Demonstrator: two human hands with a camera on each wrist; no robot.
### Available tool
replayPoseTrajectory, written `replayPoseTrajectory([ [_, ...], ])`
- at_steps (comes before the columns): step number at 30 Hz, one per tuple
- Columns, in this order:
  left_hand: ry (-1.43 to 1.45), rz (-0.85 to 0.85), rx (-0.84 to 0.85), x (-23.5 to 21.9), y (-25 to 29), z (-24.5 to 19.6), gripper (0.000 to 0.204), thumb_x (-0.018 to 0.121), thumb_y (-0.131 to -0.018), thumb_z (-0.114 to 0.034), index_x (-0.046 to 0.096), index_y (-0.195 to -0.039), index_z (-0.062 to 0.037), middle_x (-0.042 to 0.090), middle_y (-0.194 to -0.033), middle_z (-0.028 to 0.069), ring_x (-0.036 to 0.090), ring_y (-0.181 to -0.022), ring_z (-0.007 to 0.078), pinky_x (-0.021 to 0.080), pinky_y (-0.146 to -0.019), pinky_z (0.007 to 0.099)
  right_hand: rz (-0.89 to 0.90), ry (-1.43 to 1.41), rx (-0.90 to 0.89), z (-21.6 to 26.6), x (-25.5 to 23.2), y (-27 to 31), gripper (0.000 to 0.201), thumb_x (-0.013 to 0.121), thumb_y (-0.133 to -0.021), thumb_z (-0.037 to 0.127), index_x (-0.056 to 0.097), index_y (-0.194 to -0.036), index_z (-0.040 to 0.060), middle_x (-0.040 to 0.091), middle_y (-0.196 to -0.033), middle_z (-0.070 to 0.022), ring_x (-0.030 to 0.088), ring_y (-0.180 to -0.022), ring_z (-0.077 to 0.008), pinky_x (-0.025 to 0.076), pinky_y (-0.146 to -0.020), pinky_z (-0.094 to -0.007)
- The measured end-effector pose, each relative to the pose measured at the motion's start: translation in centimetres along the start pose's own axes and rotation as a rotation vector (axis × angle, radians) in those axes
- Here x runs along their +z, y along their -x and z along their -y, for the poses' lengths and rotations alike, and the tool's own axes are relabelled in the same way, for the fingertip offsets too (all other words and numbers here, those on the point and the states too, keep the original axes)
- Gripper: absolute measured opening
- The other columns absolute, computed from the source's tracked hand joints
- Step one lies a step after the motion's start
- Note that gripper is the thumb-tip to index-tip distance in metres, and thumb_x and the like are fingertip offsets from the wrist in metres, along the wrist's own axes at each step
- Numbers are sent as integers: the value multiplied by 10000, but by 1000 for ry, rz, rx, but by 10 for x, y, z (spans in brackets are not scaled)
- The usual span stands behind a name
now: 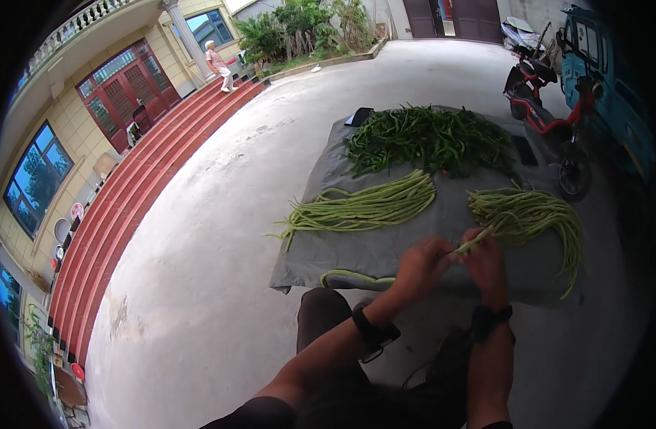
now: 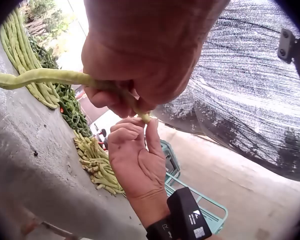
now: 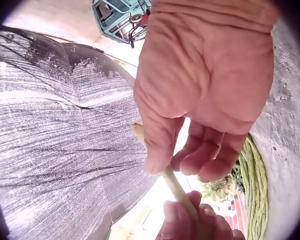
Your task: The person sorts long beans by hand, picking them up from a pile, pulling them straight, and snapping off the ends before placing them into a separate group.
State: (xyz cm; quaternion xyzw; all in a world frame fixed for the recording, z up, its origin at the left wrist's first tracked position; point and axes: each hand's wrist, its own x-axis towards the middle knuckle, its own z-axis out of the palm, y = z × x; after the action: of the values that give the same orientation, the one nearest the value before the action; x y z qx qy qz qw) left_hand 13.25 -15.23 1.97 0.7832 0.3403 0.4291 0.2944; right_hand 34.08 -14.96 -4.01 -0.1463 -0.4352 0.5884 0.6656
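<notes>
Head view: a long green bean (image 1: 475, 241) is being held between the left hand (image 1: 422, 266) and the right hand (image 1: 485, 264), above the near part of a grey-covered table (image 1: 342, 254). In the left wrist view, the bean is being gripped by curled left fingers, with one length being left to stretch out beyond the hand, while its pale end is being pinched by the right thumb and fingertips. From the right wrist, the same pinch is being shown, with the tip being exposed past the thumb and the other right fingers being loosely bent.

Another length of bean (image 1: 356, 278) is being seen along the table's near edge, its far end being hidden near the left wrist; whether it is being joined to the held one cannot be told. Just beyond the hands, a right-hand bundle of long beans (image 1: 525, 214) is being supported by the cover, and a left-hand bundle (image 1: 367, 206) is being laid out apart from it. Behind both, a heap of dark green pods (image 1: 432, 139) is being borne by the table. Farther off, red steps (image 1: 156, 161) are being occupied by a person (image 1: 219, 66).
</notes>
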Motion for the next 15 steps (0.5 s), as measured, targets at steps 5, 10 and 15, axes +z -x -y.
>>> replayPoseTrajectory([
  [5,8,-43,-40,3,8,-1,114,730,-976,-109,662,-1031,-36,648,-910,107,645,-757,233,516,-703,371,-82,287,42,10,24,9,139,633,-1036,73,642,-1165,21,632,-976,-47,623,-841,-150,525,-758,-319],
  [10,-4,-55,-75,3,14,0,121,731,-976,-110,659,-1029,-29,669,-921,119,652,-769,236,521,-715,378,-161,301,180,4,26,7,137,663,-1032,93,680,-1133,3,659,-875,-36,626,-770,-134,531,-726,-300],
  [15,125,-88,-107,11,22,13,154,719,-1021,-156,655,-1065,-23,683,-902,93,643,-783,179,527,-718,361,-141,283,297,4,27,3,153,664,-1039,99,684,-1150,-6,670,-887,-49,633,-773,-132,530,-715,-301],
])
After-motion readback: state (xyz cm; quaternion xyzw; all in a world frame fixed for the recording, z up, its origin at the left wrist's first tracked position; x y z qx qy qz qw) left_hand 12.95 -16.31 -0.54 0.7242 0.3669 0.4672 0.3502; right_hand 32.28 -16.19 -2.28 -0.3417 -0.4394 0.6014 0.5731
